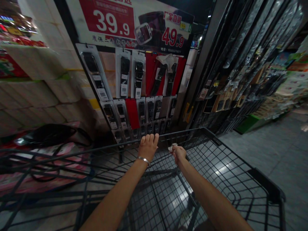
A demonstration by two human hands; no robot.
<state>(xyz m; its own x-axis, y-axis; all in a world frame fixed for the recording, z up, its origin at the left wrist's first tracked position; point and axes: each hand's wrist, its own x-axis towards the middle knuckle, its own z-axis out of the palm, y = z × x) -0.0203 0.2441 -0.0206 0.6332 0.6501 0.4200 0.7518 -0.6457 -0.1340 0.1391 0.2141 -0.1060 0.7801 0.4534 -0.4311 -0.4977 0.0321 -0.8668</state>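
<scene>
My left hand, with a silver bracelet at the wrist, is closed over the rim of a dark wire shopping cart. To its right, my right hand pinches a crumpled whitish tissue just inside the cart, below the same rim. Both forearms reach across the wire basket, and grey floor shows through its mesh. Parts of my right fingers are hidden behind the hand.
Packaged belts hang on a display rack beyond the rim, under a price sign. Paper bundles are stacked at left, above a black bag. Plastic-wrapped goods hang at right beside an aisle floor.
</scene>
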